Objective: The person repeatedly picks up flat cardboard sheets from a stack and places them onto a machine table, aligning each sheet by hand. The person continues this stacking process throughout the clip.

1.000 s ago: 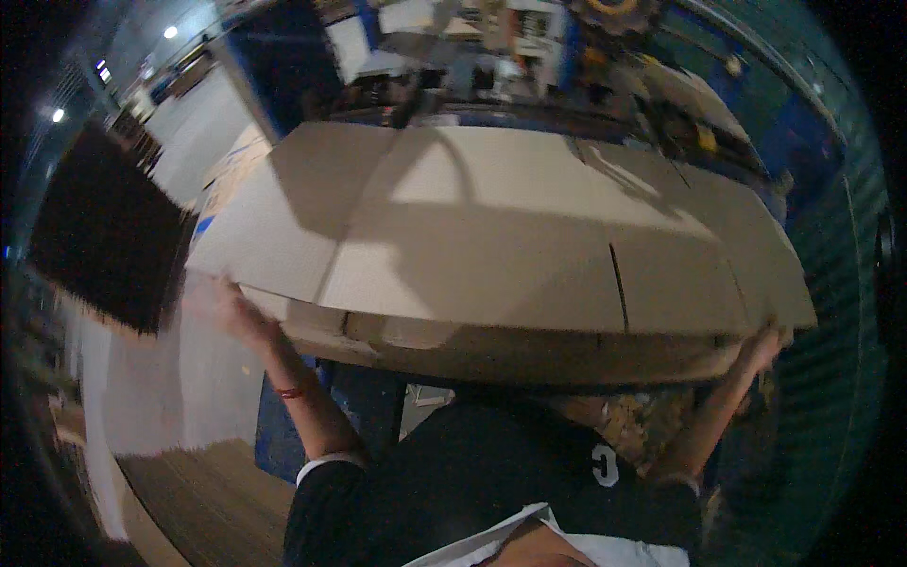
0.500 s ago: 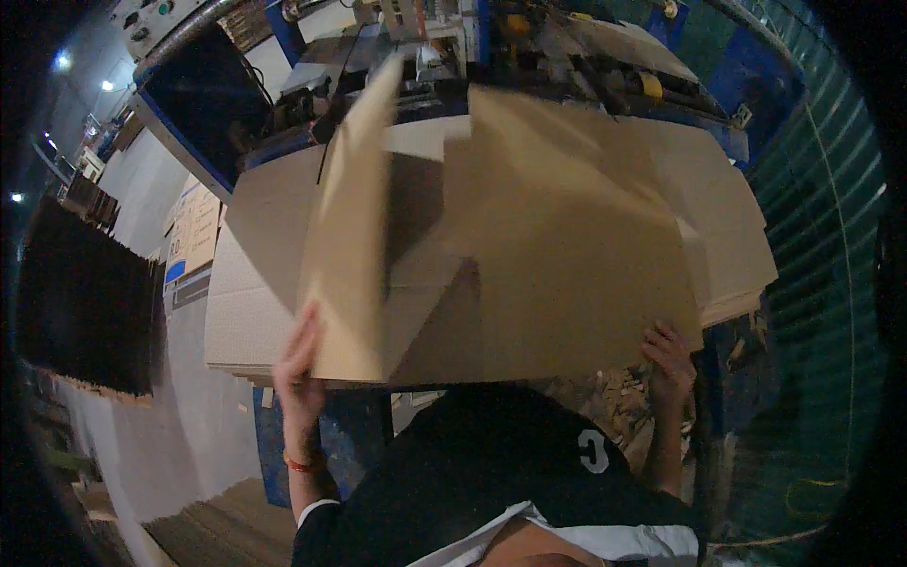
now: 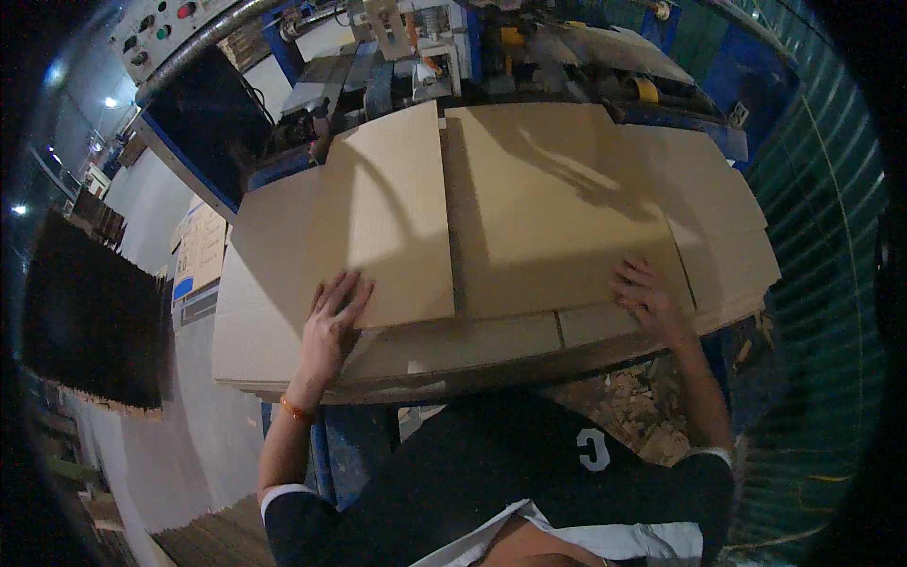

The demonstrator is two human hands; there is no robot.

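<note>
A folded cardboard sheet lies across a stack of flat cardboard [image 3: 727, 217]. Its left panel [image 3: 392, 208] and its wider right panel [image 3: 548, 208] are folded inward, with a narrow gap between them. On the lower left corner of the left panel rests my left hand [image 3: 335, 307], fingers spread. My right hand [image 3: 647, 298] lies with outstretched fingers on the lower right part of the right panel. Both hands press from above and grasp nothing. The far edge of the folded sheet reaches the rollers and belts of a blue machine [image 3: 378, 90].
A control box with buttons [image 3: 156, 33] sits at the upper left. Dark stacked cardboard [image 3: 90, 312] stands on the left, near a printed carton [image 3: 200, 250]. Cardboard scraps [image 3: 633, 406] lie below the stack's right side. Green corrugated sheeting [image 3: 812, 312] runs along the right.
The left panel, raised and blurred before, now lies flat, and the right panel has settled too. The folded sheet has moved away from me, and both hands have moved forward onto it.
</note>
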